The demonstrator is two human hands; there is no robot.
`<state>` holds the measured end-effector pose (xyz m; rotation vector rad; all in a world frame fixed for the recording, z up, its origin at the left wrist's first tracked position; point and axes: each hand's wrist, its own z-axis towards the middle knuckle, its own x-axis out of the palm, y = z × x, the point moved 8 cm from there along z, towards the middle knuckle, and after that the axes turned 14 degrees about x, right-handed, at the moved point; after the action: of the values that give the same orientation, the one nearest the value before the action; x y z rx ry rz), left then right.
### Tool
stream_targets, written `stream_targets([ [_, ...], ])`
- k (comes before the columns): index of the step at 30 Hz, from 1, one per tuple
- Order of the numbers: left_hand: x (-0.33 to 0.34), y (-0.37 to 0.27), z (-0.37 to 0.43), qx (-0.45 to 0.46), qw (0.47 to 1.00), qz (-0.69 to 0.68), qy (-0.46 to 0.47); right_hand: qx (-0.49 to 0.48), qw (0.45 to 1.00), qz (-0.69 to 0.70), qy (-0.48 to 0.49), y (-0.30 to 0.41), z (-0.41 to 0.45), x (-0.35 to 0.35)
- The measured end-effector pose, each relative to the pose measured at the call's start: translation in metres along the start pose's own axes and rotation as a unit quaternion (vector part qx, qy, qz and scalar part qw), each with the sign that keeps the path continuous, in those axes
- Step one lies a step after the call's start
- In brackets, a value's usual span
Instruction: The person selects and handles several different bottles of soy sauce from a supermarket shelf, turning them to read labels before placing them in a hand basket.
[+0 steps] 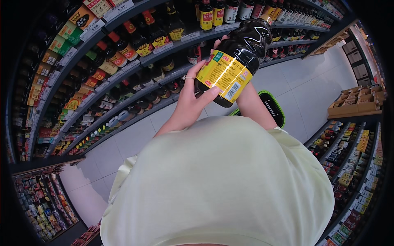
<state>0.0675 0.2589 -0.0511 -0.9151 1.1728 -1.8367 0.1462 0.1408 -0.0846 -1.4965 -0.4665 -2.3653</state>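
A large bottle of dark soy sauce is held tilted in front of my chest, its capped neck towards the upper right. Its yellow back label, covered in writing and a barcode, faces up at me. My left hand grips the lower end, thumb on the label and fingers along the side; a ring is on one finger. Behind the bottle, my right hand supports it; only some fingertips show past the far side. Below the right forearm is a black basket with a bright green rim.
Ahead, a long shelf unit carries several tiers of sauce bottles and packets with price tags. Another stocked shelf stands at the right, and a rack of packets at lower left. Grey floor tiles run between them. Cardboard boxes sit at far right.
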Motion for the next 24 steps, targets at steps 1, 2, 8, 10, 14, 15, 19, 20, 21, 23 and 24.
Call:
stream_targets([
  [1,-0.001,0.002,0.000,-0.006,1.000,0.000,-0.006,-0.026,0.999,-0.012,-0.028,0.005,-0.003,-0.011],
  [2,-0.001,0.004,0.001,-0.005,1.000,0.000,-0.005,-0.003,0.998,-0.032,-0.057,0.010,-0.004,-0.034],
  [8,-0.009,0.015,-0.003,-0.056,0.994,-0.083,-0.051,0.009,0.995,-0.036,-0.097,0.002,-0.004,-0.036],
  [10,-0.007,0.014,-0.003,-0.069,0.991,-0.098,-0.054,0.002,0.993,-0.035,-0.115,0.003,-0.007,-0.039],
  [14,-0.008,0.013,-0.004,-0.071,0.992,-0.092,-0.058,0.020,0.993,-0.035,-0.115,0.000,-0.007,-0.044],
  [15,-0.009,0.015,-0.005,-0.076,0.991,-0.093,-0.060,0.012,0.992,-0.036,-0.119,0.000,-0.008,-0.044],
  [19,-0.009,0.016,-0.007,-0.102,0.989,-0.088,-0.065,0.020,0.992,-0.031,-0.119,0.002,-0.005,-0.045],
  [20,-0.011,0.018,-0.007,-0.101,0.989,-0.089,-0.067,0.034,0.990,-0.022,-0.138,0.000,-0.004,-0.045],
  [21,-0.014,0.024,-0.008,-0.114,0.987,-0.090,-0.076,0.048,0.986,-0.015,-0.156,-0.003,-0.002,-0.039],
  [23,-0.019,0.032,-0.009,-0.126,0.984,-0.090,-0.089,0.033,0.988,-0.075,-0.129,-0.011,0.000,-0.010],
  [24,-0.018,0.033,-0.010,-0.134,0.981,-0.114,-0.087,0.013,0.986,-0.134,-0.099,-0.011,0.000,0.005],
])
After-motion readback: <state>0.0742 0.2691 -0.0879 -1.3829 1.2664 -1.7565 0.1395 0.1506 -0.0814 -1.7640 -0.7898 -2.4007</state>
